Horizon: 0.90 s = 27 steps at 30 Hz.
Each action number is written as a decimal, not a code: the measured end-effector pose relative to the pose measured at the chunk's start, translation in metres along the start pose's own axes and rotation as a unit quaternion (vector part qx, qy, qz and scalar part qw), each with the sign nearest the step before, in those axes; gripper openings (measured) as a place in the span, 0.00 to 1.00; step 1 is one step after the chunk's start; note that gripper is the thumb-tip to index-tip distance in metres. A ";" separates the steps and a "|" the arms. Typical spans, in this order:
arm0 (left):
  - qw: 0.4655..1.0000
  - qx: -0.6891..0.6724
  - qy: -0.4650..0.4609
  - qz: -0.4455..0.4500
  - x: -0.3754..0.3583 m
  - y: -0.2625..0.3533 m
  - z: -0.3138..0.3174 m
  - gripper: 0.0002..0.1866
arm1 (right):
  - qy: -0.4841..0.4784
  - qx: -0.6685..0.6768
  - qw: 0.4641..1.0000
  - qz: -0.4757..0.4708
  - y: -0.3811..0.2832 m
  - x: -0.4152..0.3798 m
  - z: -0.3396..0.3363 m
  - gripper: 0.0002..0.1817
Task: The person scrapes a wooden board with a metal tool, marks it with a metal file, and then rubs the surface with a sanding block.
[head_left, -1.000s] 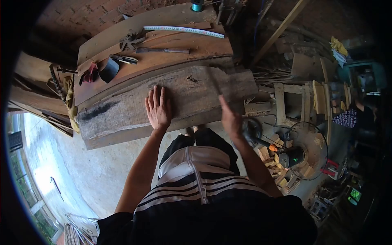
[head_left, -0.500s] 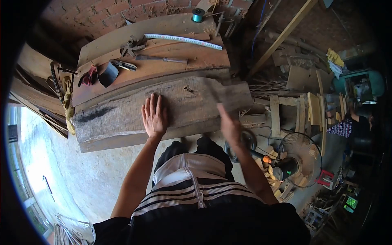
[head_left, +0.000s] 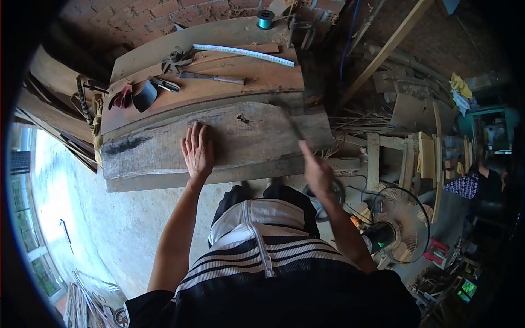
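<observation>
A long weathered plank (head_left: pixel 240 136) with a dark stain at its left end lies across the bench in front of me. My left hand (head_left: pixel 197 151) rests on top of it, palm down, fingers stretched and slightly apart. To the right, my right hand (head_left: pixel 318 174) is closed round the handle of a tool (head_left: pixel 292 123); its dark head, near the plank's far right edge, is blurred by motion, so its exact kind is unclear. Beyond the plank lie a chisel-like tool (head_left: pixel 213 78), a measuring tape strip (head_left: pixel 243 53) and a dark blade (head_left: pixel 145 97).
A spool of teal line (head_left: pixel 265 19) stands on the far board. At the right are a round fan (head_left: pixel 402 224), wooden frames (head_left: pixel 373 164) and a slanted wooden post (head_left: pixel 385 52). Another person (head_left: pixel 488 183) is at the far right.
The view has shifted slightly. My left hand still lies flat on the plank, a little further left on it. My right hand and the tool remain blurred at the plank's right part.
</observation>
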<state>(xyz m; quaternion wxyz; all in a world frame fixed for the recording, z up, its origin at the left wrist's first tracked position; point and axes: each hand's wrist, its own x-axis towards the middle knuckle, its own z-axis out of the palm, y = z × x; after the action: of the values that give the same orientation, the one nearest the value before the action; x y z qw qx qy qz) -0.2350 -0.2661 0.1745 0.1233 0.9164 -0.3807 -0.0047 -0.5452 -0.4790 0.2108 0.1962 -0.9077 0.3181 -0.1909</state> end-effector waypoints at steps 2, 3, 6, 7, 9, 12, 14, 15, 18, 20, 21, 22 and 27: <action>0.999 0.021 0.001 -0.038 0.000 0.019 0.010 0.32 | -0.037 -0.060 0.997 -0.038 -0.007 0.010 0.022 0.35; 0.996 0.047 0.004 -0.081 -0.001 0.026 0.013 0.32 | -0.073 -0.114 0.988 -0.080 -0.006 0.011 0.026 0.37; 0.994 0.071 0.000 -0.086 -0.001 0.028 0.014 0.33 | -0.067 -0.138 0.988 -0.037 0.045 -0.007 -0.003 0.37; 0.994 0.071 0.004 -0.078 -0.003 0.027 0.014 0.33 | -0.035 -0.143 0.989 -0.014 0.060 -0.014 -0.011 0.37; 0.994 0.075 0.004 -0.078 -0.002 0.028 0.014 0.33 | -0.075 -0.162 0.984 0.002 0.070 -0.015 -0.028 0.36; 0.994 0.079 0.007 -0.079 -0.002 0.027 0.012 0.33 | -0.106 -0.120 0.987 0.008 0.056 -0.004 -0.022 0.36; 0.994 0.080 0.014 -0.072 -0.003 0.028 0.016 0.34 | -0.034 -0.023 0.998 -0.050 0.036 0.007 0.003 0.34; 0.995 0.076 0.014 -0.068 -0.003 0.026 0.017 0.35 | -0.035 -0.027 0.998 -0.048 0.036 0.008 0.011 0.34; 0.993 0.080 -0.019 -0.080 0.000 0.027 0.013 0.38 | -0.075 -0.071 0.993 -0.058 0.044 0.005 0.004 0.35; 0.993 0.073 -0.052 -0.077 0.001 0.026 0.010 0.48 | -0.091 -0.113 0.989 -0.028 0.076 -0.012 -0.025 0.35; 0.993 0.074 -0.052 -0.079 0.001 0.028 0.005 0.48 | -0.106 -0.161 0.981 0.001 0.084 -0.016 -0.035 0.34; 0.992 0.066 -0.077 -0.069 0.002 0.029 0.000 0.54 | -0.107 -0.161 0.981 -0.004 0.089 -0.019 -0.039 0.34; 0.988 0.049 -0.129 -0.066 0.006 0.032 -0.009 0.71 | -0.070 -0.019 0.994 -0.079 0.050 0.011 -0.013 0.36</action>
<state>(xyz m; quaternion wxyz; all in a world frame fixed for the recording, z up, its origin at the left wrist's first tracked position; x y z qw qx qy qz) -0.2518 -0.2901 0.1910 0.0275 0.9362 -0.3320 -0.1124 -0.5690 -0.5254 0.2006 0.1848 -0.9447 0.2346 -0.1352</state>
